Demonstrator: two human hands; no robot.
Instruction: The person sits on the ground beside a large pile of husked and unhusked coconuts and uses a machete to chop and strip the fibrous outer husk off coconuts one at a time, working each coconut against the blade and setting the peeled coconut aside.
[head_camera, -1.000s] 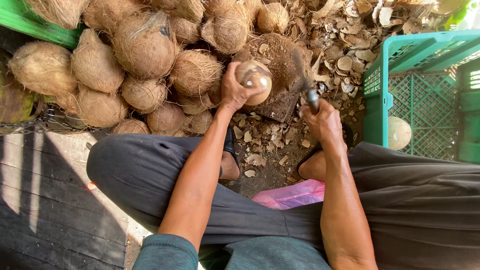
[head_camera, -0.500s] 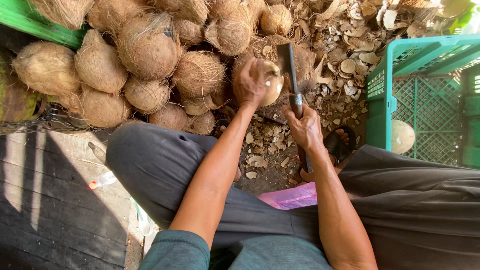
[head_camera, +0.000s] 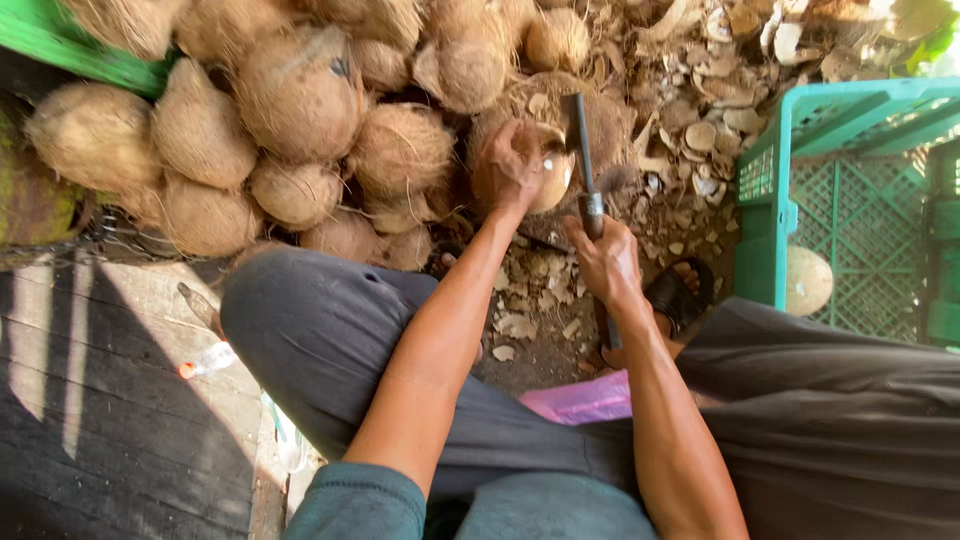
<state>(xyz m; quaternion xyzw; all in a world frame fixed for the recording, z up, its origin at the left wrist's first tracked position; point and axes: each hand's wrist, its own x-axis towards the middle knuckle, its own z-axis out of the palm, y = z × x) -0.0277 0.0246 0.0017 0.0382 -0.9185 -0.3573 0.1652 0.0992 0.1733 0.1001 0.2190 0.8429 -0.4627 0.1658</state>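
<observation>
My left hand (head_camera: 508, 168) grips a partly peeled coconut (head_camera: 556, 178) and presses it against a brown wooden block (head_camera: 610, 125) on the ground. In my right hand (head_camera: 606, 262) is the handle of a long knife (head_camera: 582, 160). Its dark blade points away from me and rests against the coconut's right side. Pale flesh shows where the shell is cut away. Both forearms reach forward between my knees, which are covered in dark trousers.
A heap of brown husked coconuts (head_camera: 300, 95) lies at the upper left. Shell chips (head_camera: 720, 110) litter the ground ahead. A teal plastic crate (head_camera: 850, 110) at the right holds a peeled white coconut (head_camera: 808, 280). My sandalled foot (head_camera: 680, 290) and a pink bag (head_camera: 585, 400) lie below.
My right hand has swung the knife up from a lowered position and brought the blade against the coconut. The left hand stays on the coconut, now pressed lower on the block.
</observation>
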